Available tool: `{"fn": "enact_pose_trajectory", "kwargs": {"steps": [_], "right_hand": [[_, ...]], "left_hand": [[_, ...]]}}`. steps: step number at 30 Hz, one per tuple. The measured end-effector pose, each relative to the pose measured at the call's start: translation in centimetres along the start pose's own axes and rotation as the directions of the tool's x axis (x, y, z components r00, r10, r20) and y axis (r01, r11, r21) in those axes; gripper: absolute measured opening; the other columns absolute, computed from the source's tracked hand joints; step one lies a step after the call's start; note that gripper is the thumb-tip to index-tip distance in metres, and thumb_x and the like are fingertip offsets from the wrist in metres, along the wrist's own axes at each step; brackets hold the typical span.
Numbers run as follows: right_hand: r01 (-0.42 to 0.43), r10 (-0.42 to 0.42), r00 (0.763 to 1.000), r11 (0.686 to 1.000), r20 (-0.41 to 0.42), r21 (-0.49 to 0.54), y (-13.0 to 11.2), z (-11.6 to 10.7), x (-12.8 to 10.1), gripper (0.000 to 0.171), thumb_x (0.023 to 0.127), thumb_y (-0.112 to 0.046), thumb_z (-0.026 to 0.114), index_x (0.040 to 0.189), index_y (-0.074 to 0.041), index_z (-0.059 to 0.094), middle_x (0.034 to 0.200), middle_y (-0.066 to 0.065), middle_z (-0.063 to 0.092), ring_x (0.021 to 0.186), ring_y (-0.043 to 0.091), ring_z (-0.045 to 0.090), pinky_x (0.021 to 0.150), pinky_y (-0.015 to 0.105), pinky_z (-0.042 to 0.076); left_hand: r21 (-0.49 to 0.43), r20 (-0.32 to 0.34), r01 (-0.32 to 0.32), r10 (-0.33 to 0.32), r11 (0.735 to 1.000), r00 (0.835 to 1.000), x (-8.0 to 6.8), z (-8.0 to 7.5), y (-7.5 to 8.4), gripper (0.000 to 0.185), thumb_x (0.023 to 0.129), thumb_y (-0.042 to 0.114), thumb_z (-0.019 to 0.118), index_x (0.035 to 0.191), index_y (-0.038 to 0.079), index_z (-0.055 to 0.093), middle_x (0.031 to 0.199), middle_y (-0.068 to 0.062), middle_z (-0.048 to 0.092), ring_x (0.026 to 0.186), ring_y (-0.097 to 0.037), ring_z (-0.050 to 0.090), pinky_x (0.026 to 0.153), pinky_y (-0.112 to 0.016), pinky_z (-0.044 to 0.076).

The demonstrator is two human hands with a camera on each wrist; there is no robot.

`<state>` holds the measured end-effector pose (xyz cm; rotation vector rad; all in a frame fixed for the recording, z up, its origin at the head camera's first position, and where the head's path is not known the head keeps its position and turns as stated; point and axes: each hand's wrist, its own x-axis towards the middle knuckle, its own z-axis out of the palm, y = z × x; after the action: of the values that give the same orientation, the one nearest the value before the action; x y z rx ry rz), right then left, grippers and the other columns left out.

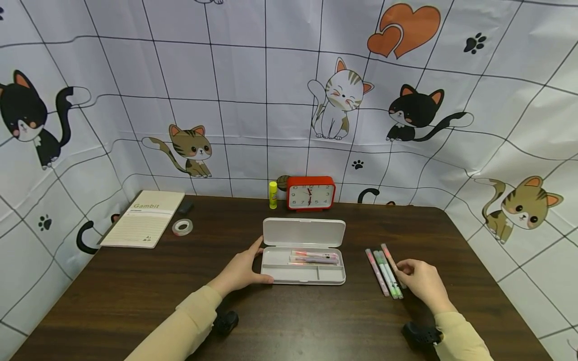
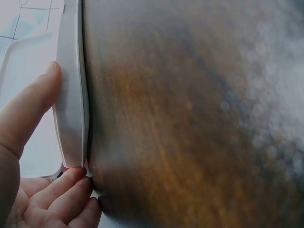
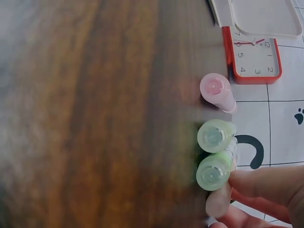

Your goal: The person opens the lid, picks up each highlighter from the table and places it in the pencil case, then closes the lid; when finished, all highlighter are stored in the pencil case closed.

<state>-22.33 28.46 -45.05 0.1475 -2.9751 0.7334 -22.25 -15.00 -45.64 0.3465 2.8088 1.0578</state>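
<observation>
Two hands (image 1: pixel 239 271) beside case (image 1: pixel 303 275) edges

Right hand (image 3: pixel 266 199) fingertips touch a green pen (image 3: pixel 214 172), beside another green pen (image 3: pixel 214 136) and a pink pen (image 3: pixel 216 89).
</observation>
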Motion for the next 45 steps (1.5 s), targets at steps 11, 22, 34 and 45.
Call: {"fn": "enact_pose_trajectory", "kwargs": {"steps": [11, 22, 34, 45], "right_hand": [[-0.063, 0.063, 0.998, 0.998, -0.011, -0.020, 0.2, -0.2, 0.0, 0.020, 0.085, -0.013, 0.067, 0.097, 0.003, 0.069, 0.075, 0.005, 0.063, 0.060, 0.017, 0.048, 0.054, 0.032, 0.038], [-0.071, 0.070, 0.997, 0.997, -0.029, -0.026, 0.5, -0.1, 0.3, 0.012, 0.082, -0.009, 0.065, 0.089, -0.001, 0.070, 0.071, 0.002, 0.060, 0.062, 0.017, 0.050, 0.057, 0.033, 0.041], [-0.088, 0.088, 0.994, 0.996, -0.062, 0.007, 0.3, -0.3, 0.1, 0.010, 0.082, -0.007, 0.064, 0.089, -0.002, 0.069, 0.072, 0.004, 0.058, 0.062, 0.018, 0.048, 0.055, 0.031, 0.036], [0.020, -0.021, 0.992, 1.000, -0.123, -0.011, -1.5, -0.2, 0.1, 0.010, 0.079, -0.005, 0.063, 0.087, -0.002, 0.069, 0.070, 0.002, 0.057, 0.061, 0.016, 0.046, 0.056, 0.031, 0.037]], "left_hand": [[0.000, 0.003, 0.002, -0.002, 1.000, 1.000, -0.1, 0.1, 0.0, 0.112, 0.069, 0.039, 0.084, 0.152, 0.003, 0.017, 0.137, -0.018, 0.051, 0.128, -0.037, 0.045, 0.104, -0.053, 0.036], [-0.004, -0.004, 0.014, -0.014, 1.000, 1.000, 0.0, 0.1, -0.1, 0.113, 0.069, 0.039, 0.084, 0.151, 0.003, 0.016, 0.137, -0.018, 0.051, 0.127, -0.038, 0.046, 0.103, -0.053, 0.037], [-0.007, -0.001, -0.005, 0.005, 1.000, 1.000, 0.0, 0.1, -0.1, 0.112, 0.069, 0.039, 0.084, 0.151, 0.002, 0.017, 0.137, -0.020, 0.051, 0.127, -0.039, 0.046, 0.103, -0.054, 0.037], [0.002, 0.003, -0.006, 0.006, 1.000, 1.000, 0.0, 0.1, 0.0, 0.112, 0.069, 0.040, 0.084, 0.151, 0.002, 0.017, 0.137, -0.019, 0.051, 0.127, -0.039, 0.046, 0.103, -0.053, 0.037]]}}
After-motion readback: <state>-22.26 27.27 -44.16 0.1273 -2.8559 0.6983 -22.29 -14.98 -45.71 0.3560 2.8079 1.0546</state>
